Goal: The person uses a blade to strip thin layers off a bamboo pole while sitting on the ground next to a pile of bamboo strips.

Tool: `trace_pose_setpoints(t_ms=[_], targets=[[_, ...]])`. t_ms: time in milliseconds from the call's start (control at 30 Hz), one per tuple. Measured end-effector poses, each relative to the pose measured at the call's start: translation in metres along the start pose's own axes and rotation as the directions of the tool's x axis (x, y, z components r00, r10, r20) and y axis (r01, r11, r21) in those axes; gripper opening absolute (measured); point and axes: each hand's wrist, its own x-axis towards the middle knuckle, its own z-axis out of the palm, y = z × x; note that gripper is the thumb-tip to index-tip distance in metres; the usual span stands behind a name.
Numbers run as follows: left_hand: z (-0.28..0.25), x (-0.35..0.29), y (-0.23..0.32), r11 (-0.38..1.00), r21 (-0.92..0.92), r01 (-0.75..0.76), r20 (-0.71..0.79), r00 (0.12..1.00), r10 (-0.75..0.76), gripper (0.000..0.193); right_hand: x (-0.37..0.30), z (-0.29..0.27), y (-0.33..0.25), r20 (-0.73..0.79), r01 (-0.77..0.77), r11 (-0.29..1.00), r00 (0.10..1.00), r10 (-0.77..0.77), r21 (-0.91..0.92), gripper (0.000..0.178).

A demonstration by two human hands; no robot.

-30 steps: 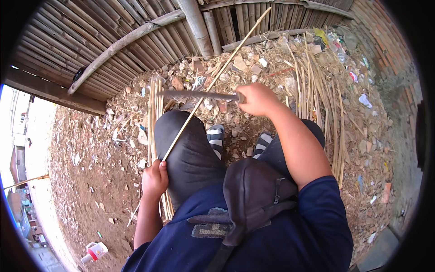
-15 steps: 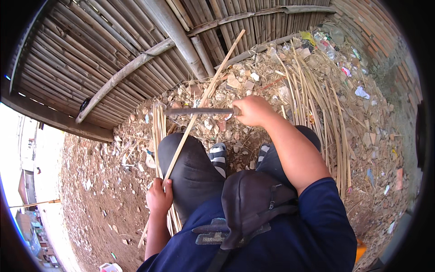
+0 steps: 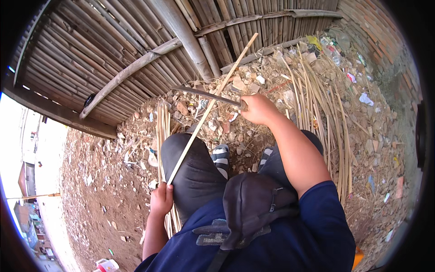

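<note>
My left hand (image 3: 161, 198) is closed on the near end of a long, pale bamboo strip (image 3: 195, 134), beside my left knee. From there the strip slants up and away to the right, passing over my left thigh. A long knife (image 3: 199, 92) with a dark, narrow blade is in my right hand (image 3: 257, 109), its fingers wrapped round the handle. The blade crosses the strip beyond my knees, with its tip pointing left and away from me. Whether blade and strip touch, I cannot tell.
Several bamboo strips (image 3: 162, 129) lie along my left leg. A larger spread of strips (image 3: 319, 113) is to my right. Stones and litter cover the ground. A bamboo-slat wall (image 3: 131, 36) stands ahead, a brick wall (image 3: 385, 34) at the far right.
The knife has turned from nearly level to slanted, its tip swinging farther away from me. The strip's far end has shifted slightly right. Both hands keep their hold.
</note>
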Motion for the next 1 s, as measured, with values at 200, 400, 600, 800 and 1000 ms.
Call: trace_pose_setpoints(t_ms=[200,400,600,800,1000], targets=[[0.009,-0.024,-0.054,0.992,0.060,0.115,-0.182,0.978,-0.103,0.034,-0.001,-0.012,0.001,0.136,-0.111,0.994,0.985,0.110,0.000,0.029],[0.038,-0.074,-0.120,0.947,0.018,0.320,-0.342,0.892,-0.295,0.038,0.001,-0.009,0.006,0.072,-0.133,0.991,0.988,0.133,-0.005,0.032],[0.070,-0.098,-0.178,0.817,-0.043,0.574,-0.274,0.780,-0.563,0.039,0.000,0.002,-0.010,0.109,-0.097,0.990,0.988,0.108,-0.098,0.031],[0.119,-0.108,-0.246,0.688,0.106,0.718,-0.011,0.693,-0.721,0.052,-0.007,0.000,-0.030,0.179,-0.161,0.976,0.966,0.187,-0.148,0.039],[0.144,-0.093,-0.220,0.618,0.033,0.786,0.106,0.612,-0.784,0.060,-0.005,0.008,-0.029,0.153,-0.209,0.969,0.961,0.229,-0.132,0.046]])
